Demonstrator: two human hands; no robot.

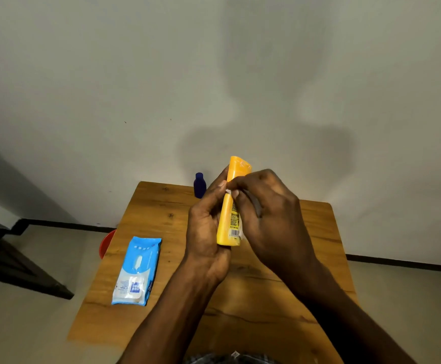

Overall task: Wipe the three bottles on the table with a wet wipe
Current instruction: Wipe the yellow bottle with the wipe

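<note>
Overhead, a smooth yellow plastic bottle point(232, 206), barcode label facing up, is being held above the wood-grain table point(161, 206) by the left hand point(206, 232), fingers curled round it. A white wet wipe point(228, 191) is being pinched against it by the right hand point(264, 211). A dark blue bottle point(199, 185) is standing at the far edge; a soft blue wipes pack point(136, 271), print unreadable, is lying left.

Yellow bottle point(230, 222) smooth plastic; table point(146, 222) matt grained wood; wipes pack point(138, 269) glossy plastic film.
</note>
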